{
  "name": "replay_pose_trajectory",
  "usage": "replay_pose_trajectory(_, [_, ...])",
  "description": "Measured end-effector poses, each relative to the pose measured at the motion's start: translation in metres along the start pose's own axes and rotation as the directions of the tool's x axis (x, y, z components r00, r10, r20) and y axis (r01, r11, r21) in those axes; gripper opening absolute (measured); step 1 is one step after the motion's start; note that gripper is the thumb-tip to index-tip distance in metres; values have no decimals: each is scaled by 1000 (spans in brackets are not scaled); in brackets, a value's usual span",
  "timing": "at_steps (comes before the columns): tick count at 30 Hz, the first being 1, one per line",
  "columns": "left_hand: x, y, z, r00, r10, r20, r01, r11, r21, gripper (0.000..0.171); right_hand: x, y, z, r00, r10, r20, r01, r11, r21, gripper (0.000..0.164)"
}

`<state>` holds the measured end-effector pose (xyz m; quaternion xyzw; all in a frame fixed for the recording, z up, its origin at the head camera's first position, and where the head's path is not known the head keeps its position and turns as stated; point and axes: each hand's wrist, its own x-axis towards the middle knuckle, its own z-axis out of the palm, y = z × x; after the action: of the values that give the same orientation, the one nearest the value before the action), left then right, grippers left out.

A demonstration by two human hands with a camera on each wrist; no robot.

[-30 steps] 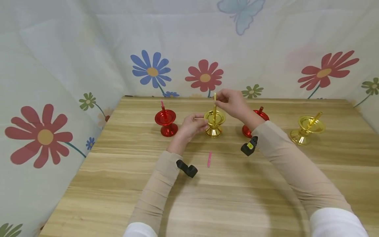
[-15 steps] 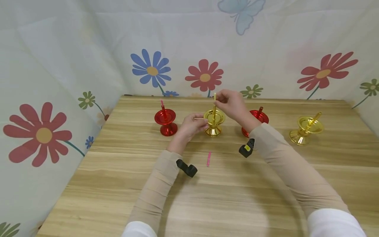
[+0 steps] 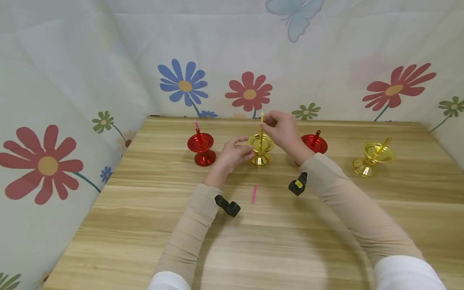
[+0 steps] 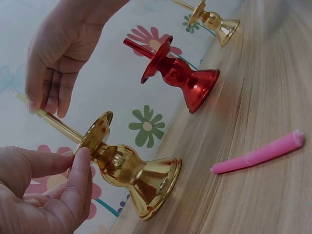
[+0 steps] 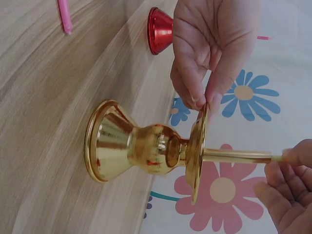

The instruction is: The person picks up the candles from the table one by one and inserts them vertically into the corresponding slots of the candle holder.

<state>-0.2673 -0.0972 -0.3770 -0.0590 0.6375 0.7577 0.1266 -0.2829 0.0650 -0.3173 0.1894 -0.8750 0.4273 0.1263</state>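
Observation:
My left hand pinches the dish rim of a gold candle holder between thumb and fingers. That holder stands upright on its flared base. Above it, my right hand pinches a thin yellow candle at the top of the holder's upright tube. The candle's lower end is hidden, apparently inside the tube; its tip shows past the fingers in the left wrist view. A pink candle lies on the table in front of the holder.
Left stands a red candle holder with a pink candle in its tube. Another red holder is partly behind my right forearm in the head view. A gold holder stands farther right. A flowered cloth hangs behind the table.
My right wrist has shifted slightly left and toward me, while its fingers stay at the yellow candle. The left hand keeps its grip on the rim. The head view has drifted slightly.

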Motion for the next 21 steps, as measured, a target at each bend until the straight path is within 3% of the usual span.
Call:
replay_pose_trajectory(5, [-1, 6, -4, 1000, 22, -12, -21, 999, 29, 46, 3, -9, 3, 1000, -3, -14, 3, 1000, -4, 17])
replay_pose_trajectory(13, [-1, 0, -5, 1000, 3, -3, -3, 999, 42, 46, 0, -7, 2, 995, 82, 53, -83, 996, 11, 18])
replay_pose_trajectory(21, [-2, 0, -2, 1000, 14, 5, -14, 998, 56, 42, 0, -4, -2, 995, 77, 64, -79, 996, 34, 14])
